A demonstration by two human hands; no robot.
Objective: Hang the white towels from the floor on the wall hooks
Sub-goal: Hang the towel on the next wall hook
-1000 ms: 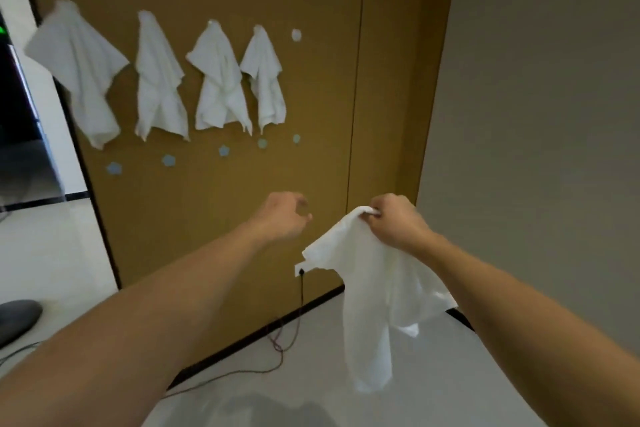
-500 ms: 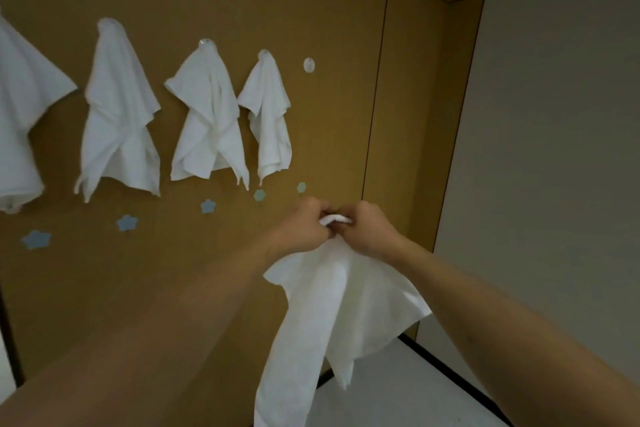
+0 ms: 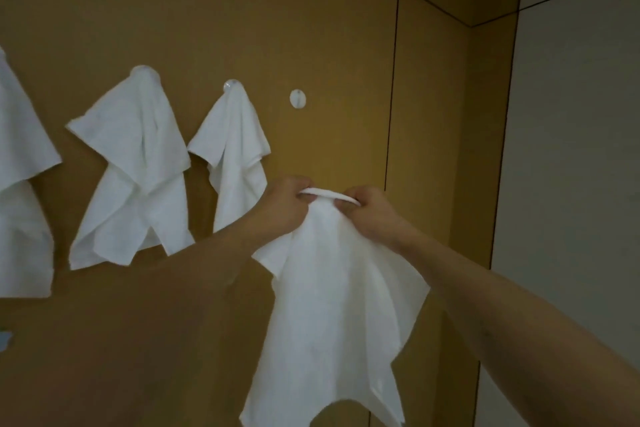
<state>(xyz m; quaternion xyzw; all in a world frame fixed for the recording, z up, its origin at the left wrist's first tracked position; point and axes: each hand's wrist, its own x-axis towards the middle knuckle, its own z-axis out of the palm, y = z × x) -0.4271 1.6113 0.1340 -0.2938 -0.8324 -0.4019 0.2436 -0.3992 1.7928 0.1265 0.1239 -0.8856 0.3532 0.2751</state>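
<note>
- While both arms reach forward, the left hand (image 3: 284,206) and the right hand (image 3: 372,211) hold one white cloth towel (image 3: 332,315) between them, in front of the ochre panelled wall (image 3: 329,28).
- Left-hand fingers (image 3: 306,197) are curled and pinch the top fold of the towel; right-hand fingers (image 3: 346,206) are curled and pinch the same fold just beside them.
- A short rolled edge of the towel spans the gap between the two hands; the remainder hangs freely below them.
- A bare round white wall hook (image 3: 298,98) sits above the hands, apart from the towel.
- Left of that hook, a white hung towel (image 3: 232,156) and a second white hung towel (image 3: 135,170) each drape from a hook of their own.
- A third white hung towel (image 3: 20,191) is cut off by the left edge.
</note>
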